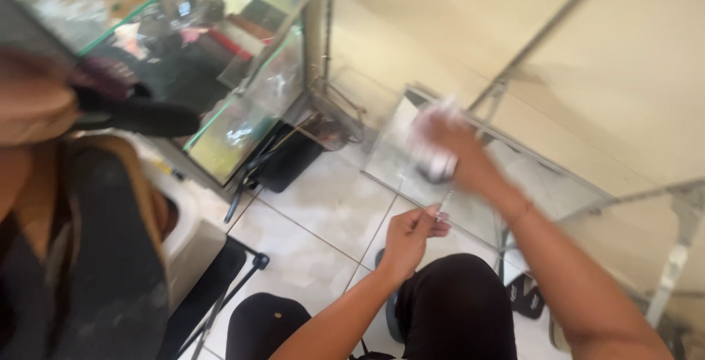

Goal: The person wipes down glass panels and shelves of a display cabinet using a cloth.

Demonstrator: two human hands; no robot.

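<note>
Fingers (424, 220) of the left hand (407, 241) are pressed together, pinching the lower end of a thin rod (445, 204) that slants up toward 1 o'clock. The right hand (459, 150) sits just above it, at 1 o'clock from the left hand, curled shut around a crumpled white cloth (433, 156); motion blur hides how its single fingers lie. The cloth bulges out of the fist at 9 o'clock and is close to the rod's upper tip; whether they touch cannot be told.

Both hands hover over a pane of glass (396, 154) in a metal frame (514, 147), which leans low against a cream wall (587, 51). Under them lies a white tiled floor (316, 228), and the person's knees in black trousers (455, 308) fill the bottom edge at 6 o'clock.

At 10 o'clock from the hands stands a glass cabinet (242, 88) with green-edged shelves holding dark and red items too blurred to name. A black box (290, 158) sits on the floor at its foot. At 9 o'clock, along the left edge, hangs a brown and black garment (95, 242), blurred.
</note>
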